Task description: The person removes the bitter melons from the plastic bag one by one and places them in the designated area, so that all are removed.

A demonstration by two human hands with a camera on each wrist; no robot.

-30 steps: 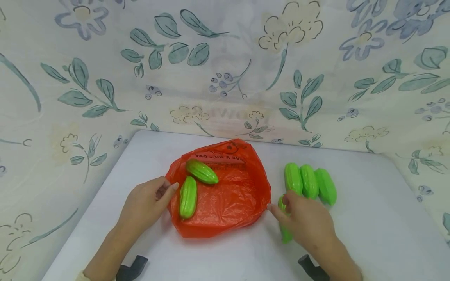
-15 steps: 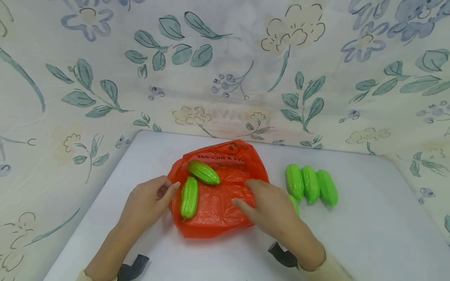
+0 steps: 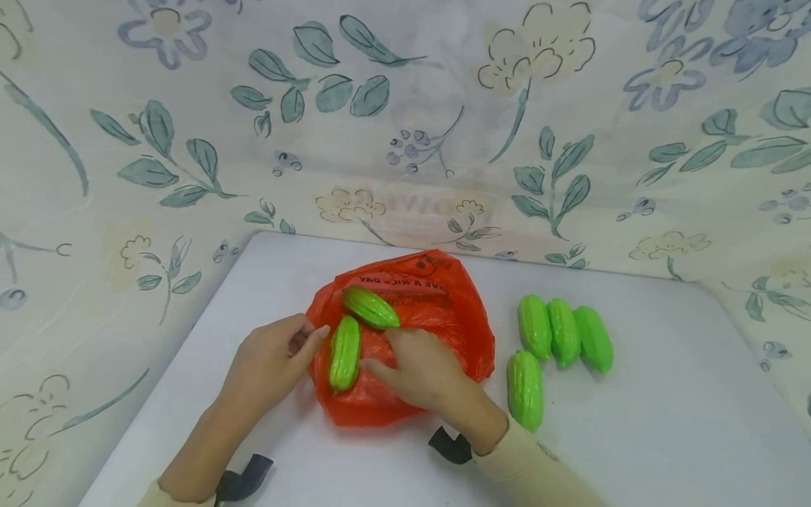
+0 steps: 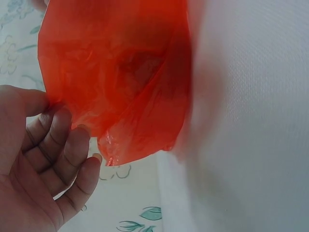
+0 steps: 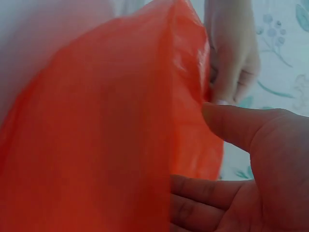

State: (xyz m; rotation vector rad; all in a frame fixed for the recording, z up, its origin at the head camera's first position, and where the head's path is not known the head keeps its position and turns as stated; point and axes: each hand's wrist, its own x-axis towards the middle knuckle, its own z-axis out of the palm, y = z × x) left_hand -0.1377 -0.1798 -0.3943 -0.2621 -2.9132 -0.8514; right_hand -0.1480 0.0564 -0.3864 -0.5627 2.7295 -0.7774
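Observation:
An open red plastic bag [image 3: 472, 317] lies on the white table, with mirrored lettering on its far inner wall. Inside, two ribbed green gourds rest at the left, one upright in view [image 3: 345, 355], the other slanting behind it [image 3: 370, 308]. My left hand [image 3: 272, 359] pinches the bag's left rim between thumb and forefinger, as the left wrist view confirms [image 4: 53, 154]. Over the bag's opening, my right hand [image 3: 424, 370] reaches in, thumb apart from the fingers, close to the gourds. In the right wrist view its fingers [image 5: 203, 195] go partly behind the red film.
Right of the bag, three more green gourds [image 3: 564, 332] stand side by side, with another gourd [image 3: 525, 391] in front of them. Dark curved pieces sit under the left wrist [image 3: 247, 479] and right wrist [image 3: 451, 447]. A floral cloth [image 3: 418, 105] rises behind the table [image 3: 665, 394].
My right hand has moved left from beside the gourds on the table into the bag, near the two gourds there. My left hand has stayed at the bag's left rim.

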